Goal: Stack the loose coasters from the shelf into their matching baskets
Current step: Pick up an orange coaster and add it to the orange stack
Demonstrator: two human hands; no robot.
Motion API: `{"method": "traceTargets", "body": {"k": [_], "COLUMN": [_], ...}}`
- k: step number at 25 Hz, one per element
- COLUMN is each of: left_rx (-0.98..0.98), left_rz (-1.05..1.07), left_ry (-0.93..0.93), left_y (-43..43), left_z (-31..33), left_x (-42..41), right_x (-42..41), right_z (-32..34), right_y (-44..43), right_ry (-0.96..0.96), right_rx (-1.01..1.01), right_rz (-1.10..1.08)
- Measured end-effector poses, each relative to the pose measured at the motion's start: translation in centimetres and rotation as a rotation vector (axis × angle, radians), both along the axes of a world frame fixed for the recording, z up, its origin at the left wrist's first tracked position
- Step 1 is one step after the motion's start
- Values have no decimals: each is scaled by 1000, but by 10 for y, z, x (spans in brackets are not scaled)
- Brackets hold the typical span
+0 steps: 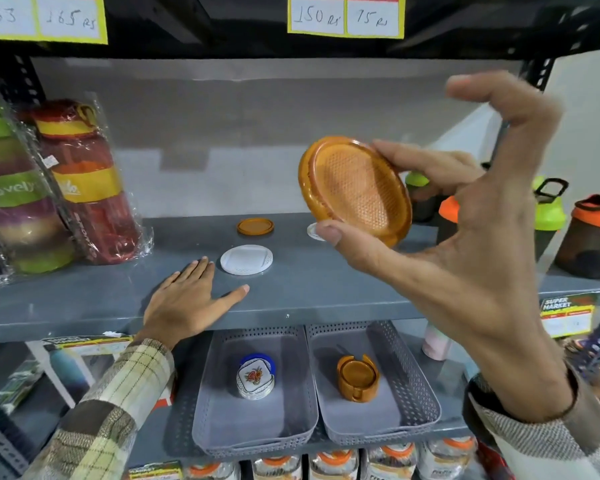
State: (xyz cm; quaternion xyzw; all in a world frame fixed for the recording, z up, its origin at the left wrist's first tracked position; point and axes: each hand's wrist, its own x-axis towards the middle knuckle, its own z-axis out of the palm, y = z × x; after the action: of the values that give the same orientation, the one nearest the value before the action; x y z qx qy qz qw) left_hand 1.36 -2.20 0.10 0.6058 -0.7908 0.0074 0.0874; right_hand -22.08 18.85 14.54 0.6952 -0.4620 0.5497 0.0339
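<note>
My right hand [478, 237] holds an orange round coaster [355, 188] tilted on edge, pinched between thumb and fingers above the grey shelf [309, 289]. My left hand [191, 296] lies flat and empty on the shelf, its fingers spread beside a white coaster [246, 259]. Another orange coaster [255, 226] lies farther back. A second white coaster [314, 232] peeks out behind my right thumb. On the shelf below, the left grey basket [253, 420] holds white floral coasters in a blue holder [256, 375]. The right grey basket [374, 420] holds an orange coaster holder [358, 377].
Wrapped bottles [84, 181] stand at the shelf's left end. Shaker bottles with orange and green lids [593, 237] stand at the right. Price tags [345, 15] hang from the shelf above. More packaged goods sit under the baskets.
</note>
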Motion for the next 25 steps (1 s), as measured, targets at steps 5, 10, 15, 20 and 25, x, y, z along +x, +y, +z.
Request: {"method": "traceTargets", "body": {"k": [5,10,15,20,25], "left_rx": [-31,-16,-45,-68,-103], "left_rz": [-19,-24,-9,-9,-12], "left_ry": [22,11,5,25,30], "left_y": [1,-1,-2,-5,-5], "left_z": [-2,-3,-3,-5,-6], "left_x": [1,2,2,2,3], "right_x": [-8,-9,-13,-45,-94], "right_z": [-37,-79,-153,-258,-346], "right_y": [5,6,-9,-64,-120], "right_ry": [-31,-104,-211,-280,-255], "right_rx": [-9,184,431,689,891], "right_rz": [-16,26,71,-85,-324]}}
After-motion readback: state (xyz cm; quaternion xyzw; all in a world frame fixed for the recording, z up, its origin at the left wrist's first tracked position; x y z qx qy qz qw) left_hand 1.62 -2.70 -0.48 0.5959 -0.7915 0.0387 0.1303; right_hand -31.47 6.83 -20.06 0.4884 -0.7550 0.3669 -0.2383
